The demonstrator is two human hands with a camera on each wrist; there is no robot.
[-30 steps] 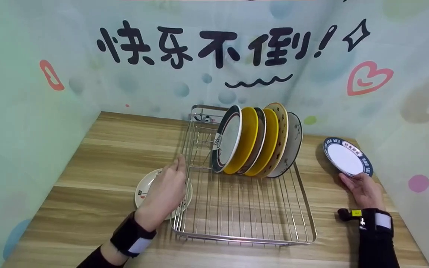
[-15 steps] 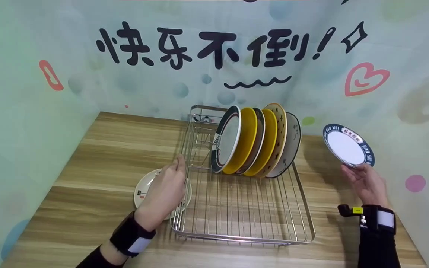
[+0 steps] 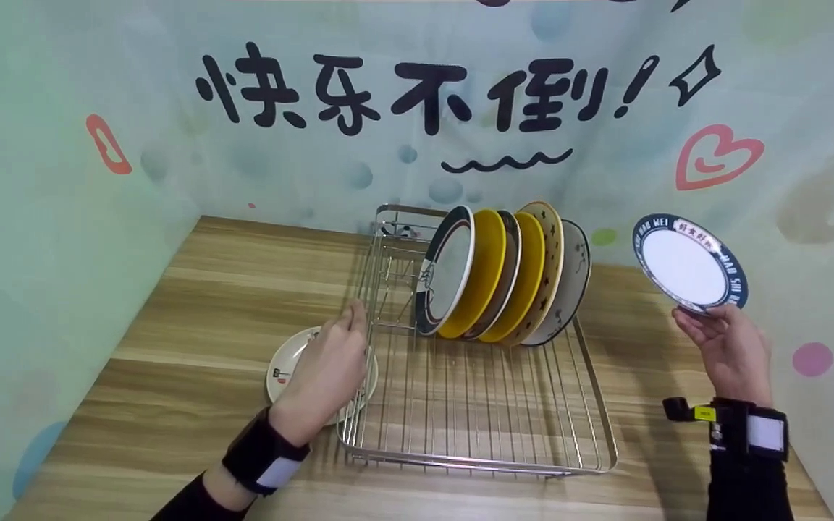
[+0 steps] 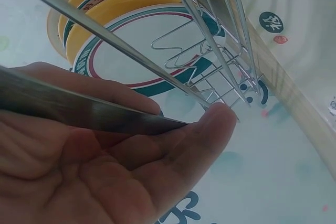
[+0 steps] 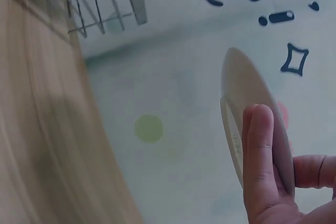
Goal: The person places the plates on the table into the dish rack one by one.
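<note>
Since a second ago my right hand (image 3: 727, 349) has lifted the blue-rimmed plate (image 3: 689, 263) from near the tabletop (image 3: 207, 289) to well above it, pinching its lower edge so it stands tilted, right of the wire rack (image 3: 475, 405). My left hand (image 3: 324, 369) stays put, fingers fairly straight against the rack's left rail, covering part of a small cream plate (image 3: 288, 362) lying flat just outside. Five plates (image 3: 504, 278) stand on edge at the rack's back, between my hands.
</note>
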